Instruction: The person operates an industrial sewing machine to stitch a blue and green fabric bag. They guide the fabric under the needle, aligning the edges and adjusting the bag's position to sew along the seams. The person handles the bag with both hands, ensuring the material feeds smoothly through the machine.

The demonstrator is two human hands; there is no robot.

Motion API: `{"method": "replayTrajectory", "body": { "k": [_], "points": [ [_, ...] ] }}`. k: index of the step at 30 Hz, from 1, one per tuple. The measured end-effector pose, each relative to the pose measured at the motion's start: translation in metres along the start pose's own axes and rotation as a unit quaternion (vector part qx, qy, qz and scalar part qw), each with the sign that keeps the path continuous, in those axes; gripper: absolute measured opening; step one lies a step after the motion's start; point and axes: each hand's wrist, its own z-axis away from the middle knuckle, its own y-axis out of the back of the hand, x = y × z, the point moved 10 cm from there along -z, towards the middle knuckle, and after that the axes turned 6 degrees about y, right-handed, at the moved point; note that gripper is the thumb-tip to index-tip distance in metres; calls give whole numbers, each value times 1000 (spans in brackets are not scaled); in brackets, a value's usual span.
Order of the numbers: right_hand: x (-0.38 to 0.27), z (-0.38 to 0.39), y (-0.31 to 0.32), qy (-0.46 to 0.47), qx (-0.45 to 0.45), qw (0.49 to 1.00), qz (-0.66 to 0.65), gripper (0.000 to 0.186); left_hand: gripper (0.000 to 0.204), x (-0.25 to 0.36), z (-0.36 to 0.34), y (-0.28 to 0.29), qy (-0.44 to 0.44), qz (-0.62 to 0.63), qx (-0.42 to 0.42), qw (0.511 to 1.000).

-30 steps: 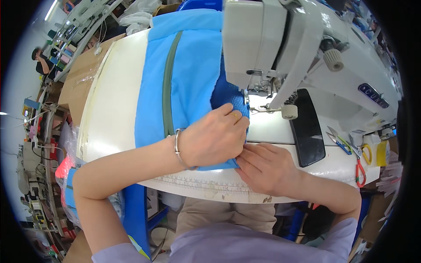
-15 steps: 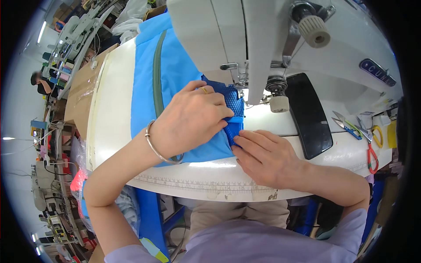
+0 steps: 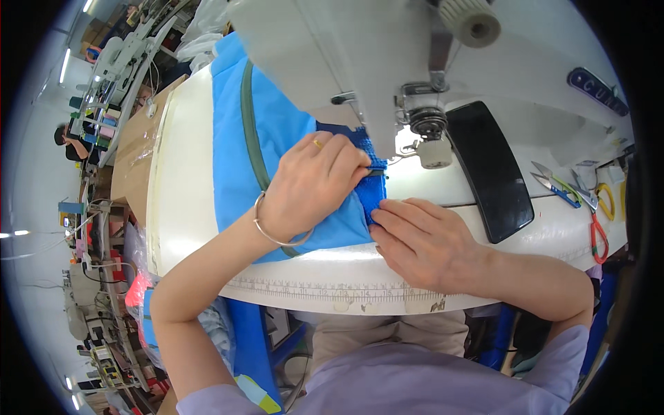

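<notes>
Head view, only one: blue fabric [image 3: 280, 114] lies flat on the bench [image 3: 183, 221], left of centre, running from near the back edge to near the front edge, its right edge at the sewing machine [image 3: 325, 52]. Versus half a second ago: the left hand [image 3: 317, 181] is more bunched, its fingertips sit a bit further back along the mesh panel [image 3: 373, 200], and a small dark strip [image 3: 377, 172] now shows at them; the right hand [image 3: 432, 245] keeps about the same place by the fabric's right edge. The whole view is shifted too. Fabric's long axis goes back to front, far end leaning slightly left; the green strip [image 3: 247, 114] follows that line in a curve, near end passing under the left wrist. Left hand nearly closed, fingers curled, tips pinching the mesh edge; bracelet [image 3: 261, 228] on the wrist. Right hand half closed, fingers together and bent, tips pinching the fabric's edge near its front-right corner; thumb mostly hidden. Presser foot can't be made out. Black slab [image 3: 490, 173] lies right of the machine's needle end; blue-handled snips [image 3: 559, 191] and red-handled scissors [image 3: 597, 238] lie near the bench's right end. Printed ruler [image 3: 325, 288] runs along the front edge.
</notes>
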Motion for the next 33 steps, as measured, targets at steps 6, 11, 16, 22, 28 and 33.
{"method": "replayTrajectory", "body": {
  "k": [6,11,16,22,28,33],
  "points": [
    [-2,2,1,6,-3,1000,10,33,23,23,-2,7,-51,-13,-72,996],
    [-4,3,3,24,4,1000,15,33,26,15,3,8,-53,19,-53,997],
    [-4,3,4,29,16,999,26,30,36,27,5,10,-104,-45,-48,992],
    [-4,-1,5,49,1,998,27,26,45,46,10,8,-160,-79,-94,979],
    [-3,-3,5,37,-17,999,8,26,38,31,16,12,-73,-28,-28,997],
    [4,-8,4,16,-37,999,17,24,30,16,16,7,-46,1,-7,999]
  ]
}}
